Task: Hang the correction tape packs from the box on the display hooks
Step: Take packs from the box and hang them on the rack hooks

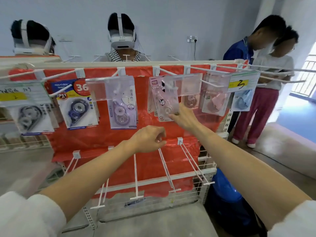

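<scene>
Correction tape pack, the pink "PANDA" blister card with a clear plastic front [164, 101], is hanging on the upper row hook near the middle of the rack, and my right hand [185, 118] has its fingertips pinching the lower right corner of it. Looks to me like I'm seating or straightening it against the other pink packs behind it on that peg.

My left hand [150, 139] hovers lower down with fingers loosely curled, holding nothing that I can see, just in front of the red plastic backing sheet [150, 168] and above the bare white wire hooks of the lower row [166, 168].

Outward from there: a lilac pack [122, 106] hangs on the peg to the left, then a blue-and-white carded one [77, 106], and more pink packs [213, 100] to the right behind clear label holders. White wire basket [201, 189] sits at the bottom of the rack.

So I'd say I'm at the tail end of hanging this one. Next move calls for letting go and reaching for another pack, but the box isn't in view, so I can't say where that reach goes.
</scene>
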`<state>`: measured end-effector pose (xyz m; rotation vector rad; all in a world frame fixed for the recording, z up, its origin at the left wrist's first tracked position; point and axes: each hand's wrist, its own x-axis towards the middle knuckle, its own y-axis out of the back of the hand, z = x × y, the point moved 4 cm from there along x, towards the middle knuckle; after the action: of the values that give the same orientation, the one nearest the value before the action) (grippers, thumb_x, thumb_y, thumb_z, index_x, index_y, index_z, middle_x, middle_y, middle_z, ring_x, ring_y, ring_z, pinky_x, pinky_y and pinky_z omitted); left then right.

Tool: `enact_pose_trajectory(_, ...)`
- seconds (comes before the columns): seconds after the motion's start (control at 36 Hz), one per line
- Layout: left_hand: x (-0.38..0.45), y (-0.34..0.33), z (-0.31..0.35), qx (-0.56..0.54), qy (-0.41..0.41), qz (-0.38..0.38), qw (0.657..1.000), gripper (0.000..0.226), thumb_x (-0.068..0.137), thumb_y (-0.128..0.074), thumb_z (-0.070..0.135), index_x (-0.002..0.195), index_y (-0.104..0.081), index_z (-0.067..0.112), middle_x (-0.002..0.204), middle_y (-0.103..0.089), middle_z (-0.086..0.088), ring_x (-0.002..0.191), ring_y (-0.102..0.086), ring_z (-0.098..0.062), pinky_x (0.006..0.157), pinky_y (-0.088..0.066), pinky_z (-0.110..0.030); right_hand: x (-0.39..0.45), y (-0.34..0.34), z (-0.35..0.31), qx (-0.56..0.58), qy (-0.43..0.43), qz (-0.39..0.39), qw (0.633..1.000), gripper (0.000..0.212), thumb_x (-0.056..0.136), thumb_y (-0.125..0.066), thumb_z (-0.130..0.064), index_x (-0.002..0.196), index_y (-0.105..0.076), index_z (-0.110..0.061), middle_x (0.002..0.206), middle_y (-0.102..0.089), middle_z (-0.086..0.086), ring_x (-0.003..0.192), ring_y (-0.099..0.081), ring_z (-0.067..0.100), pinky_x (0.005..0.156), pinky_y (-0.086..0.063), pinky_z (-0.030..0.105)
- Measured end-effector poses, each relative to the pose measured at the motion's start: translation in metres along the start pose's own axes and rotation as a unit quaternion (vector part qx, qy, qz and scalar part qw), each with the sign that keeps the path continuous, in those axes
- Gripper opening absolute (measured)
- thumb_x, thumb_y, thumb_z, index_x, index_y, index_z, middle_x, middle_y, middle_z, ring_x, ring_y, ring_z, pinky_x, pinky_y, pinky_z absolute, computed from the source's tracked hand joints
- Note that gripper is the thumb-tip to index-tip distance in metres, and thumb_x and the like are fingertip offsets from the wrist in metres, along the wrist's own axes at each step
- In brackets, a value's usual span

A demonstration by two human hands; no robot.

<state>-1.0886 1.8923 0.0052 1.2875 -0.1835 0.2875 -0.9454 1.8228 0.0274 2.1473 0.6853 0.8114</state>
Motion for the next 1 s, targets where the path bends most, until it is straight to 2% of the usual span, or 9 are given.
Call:
enact_pose_trajectory(0.08,0.007,-0.007,0.002,0.0,-0.022,-0.012,1.0,0.018,0.085,-0.063,0.025,0.098,-0.063,0.011,0.089,-0.068,0.0,0.081,-0.063,-0.018,0.078,-0.052,-0.04,-0.005,0.006,0.0,-0.041,0.009,0.017,0.999,0.035,0.087,-0.058,-0.024,0.112,-0.05,0.0,0.101,-0.057,0.017,0.094,-0.059,0.037,0.072,-0.047,0.039)
enact_pose_trajectory(0.17,0.015,-0.014,0.005,0.013,-0.045,-0.035,0.998,0.021,0.087,-0.062,0.029,0.101,-0.063,0.013,0.092,-0.067,0.0,0.085,-0.062,-0.018,0.078,-0.051,-0.039,-0.011,0.01,0.004,-0.08,-0.002,0.028,0.996,0.036,0.091,-0.056,-0.021,0.116,-0.044,0.002,0.111,-0.06,0.027,0.101,-0.057,0.045,0.078,-0.048,0.046)
enact_pose_trajectory(0.5,0.036,-0.051,0.033,-0.026,-0.14,-0.082,0.986,0.02,0.087,-0.061,0.027,0.101,-0.066,0.013,0.094,-0.069,0.0,0.085,-0.064,-0.017,0.077,-0.053,-0.038,-0.043,0.026,0.02,-0.222,-0.026,-0.011,0.975,0.031,0.092,-0.049,-0.014,0.121,-0.041,-0.005,0.118,-0.057,0.016,0.108,-0.056,0.035,0.084,-0.044,0.042)
enact_pose_trajectory(0.61,0.043,-0.068,0.056,-0.036,-0.177,-0.1,0.978,0.022,0.088,-0.06,0.027,0.101,-0.065,0.009,0.094,-0.069,-0.004,0.084,-0.064,-0.019,0.078,-0.053,-0.04,-0.066,0.031,0.037,-0.271,-0.039,-0.03,0.961,0.03,0.093,-0.046,-0.01,0.122,-0.042,-0.006,0.119,-0.056,0.013,0.109,-0.056,0.032,0.079,-0.042,0.039)
enact_pose_trajectory(0.72,0.049,-0.09,0.083,-0.05,-0.209,-0.129,0.968,0.021,0.089,-0.06,0.029,0.103,-0.063,0.013,0.095,-0.067,-0.002,0.086,-0.062,-0.018,0.079,-0.052,-0.039,-0.09,0.04,0.064,-0.28,-0.077,-0.052,0.955,0.031,0.091,-0.049,-0.011,0.12,-0.042,-0.009,0.119,-0.055,0.011,0.107,-0.056,0.032,0.082,-0.044,0.04)
enact_pose_trajectory(0.86,0.048,-0.112,0.119,-0.05,-0.263,-0.138,0.954,0.023,0.09,-0.059,0.03,0.106,-0.062,0.013,0.095,-0.064,0.001,0.084,-0.057,-0.016,0.073,-0.045,-0.029,-0.122,0.053,0.097,-0.269,-0.109,-0.073,0.954,0.028,0.088,-0.055,-0.013,0.114,-0.045,-0.008,0.115,-0.054,0.011,0.1,-0.058,0.03,0.08,-0.047,0.04)
enact_pose_trajectory(1.0,0.043,-0.139,0.15,-0.055,-0.295,-0.164,0.94,0.024,0.089,-0.059,0.03,0.107,-0.061,0.014,0.098,-0.065,0.001,0.092,-0.059,-0.019,0.078,-0.044,-0.029,-0.154,0.064,0.123,-0.278,-0.138,-0.081,0.947,0.022,0.091,-0.052,-0.018,0.11,-0.047,-0.007,0.108,-0.055,0.011,0.097,-0.057,0.031,0.071,-0.037,0.033)
